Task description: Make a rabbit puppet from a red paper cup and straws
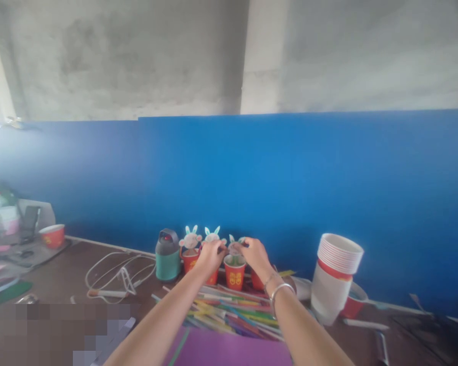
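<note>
A red paper cup point(235, 279) with a yellow print stands by the blue wall, and a paper rabbit head point(234, 248) with upright ears sits just above its rim. My right hand point(255, 255) pinches the rabbit head at its right side. On its other side is my left hand point(212, 258), fingers pinched together at the edge of the rabbit head. Left of these, a second rabbit head point(191, 239) rises from a red cup point(190, 260). Another rabbit head point(211, 237) shows behind my left hand, its cup partly covered. One more red cup point(256, 280) is partly hidden by my right wrist.
Colored felt-tip pens or sticks point(229, 312) lie heaped before the cups, with a purple sheet point(232, 348) nearer me. A stack of white cups point(334, 279) stands right. A teal-and-grey bottle point(167, 256) and a white cable point(124, 277) are left. A blue wall panel point(290, 178) rises behind.
</note>
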Tool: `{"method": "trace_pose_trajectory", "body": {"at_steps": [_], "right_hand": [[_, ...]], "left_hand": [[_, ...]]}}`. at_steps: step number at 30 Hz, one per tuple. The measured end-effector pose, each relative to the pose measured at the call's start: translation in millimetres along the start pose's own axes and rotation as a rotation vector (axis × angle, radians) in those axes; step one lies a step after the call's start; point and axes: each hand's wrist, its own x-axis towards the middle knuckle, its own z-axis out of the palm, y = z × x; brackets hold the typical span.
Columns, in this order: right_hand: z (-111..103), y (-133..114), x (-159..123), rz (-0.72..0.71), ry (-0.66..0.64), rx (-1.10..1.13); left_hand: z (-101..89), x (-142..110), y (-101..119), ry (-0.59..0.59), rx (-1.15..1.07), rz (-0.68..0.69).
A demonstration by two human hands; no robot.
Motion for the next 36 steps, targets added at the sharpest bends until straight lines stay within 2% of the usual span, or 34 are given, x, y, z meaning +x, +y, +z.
{"method": "trace_pose_trajectory", "body": {"at_steps": [5,10,16,23,31,36], "right_hand": [[1.2,2.9,3.0,0.057,0.012,-0.016],[-0.2,10.2,5.1,0.017,-0.028,0.050],[-2.1,25.7,4.9,0.009,-0.017,0.071],[-3.1,38.1,1.9,-0.014,-0.010,0.023],[-1.1,38.6,-0.6,0.007,0.022,-0.101],[0.5,39.1,-5.7,-0.023,0.025,-0.116]], "left_hand": [[3.5,-10.0,-0.7,-0.013,0.008,0.031],[1.7,-8.8,-5.5,-0.031,-0.001,0.030],[-0.8,-4.5,-4.3,-0.053,0.015,-0.007],[-1.1,1.2,13.6,-0.059,0.080,-0.055],[17.5,27.3,36.2,-0.086,0.167,-0.150],[20.1,32.5,42.2,-0.086,0.257,-0.220]]}}
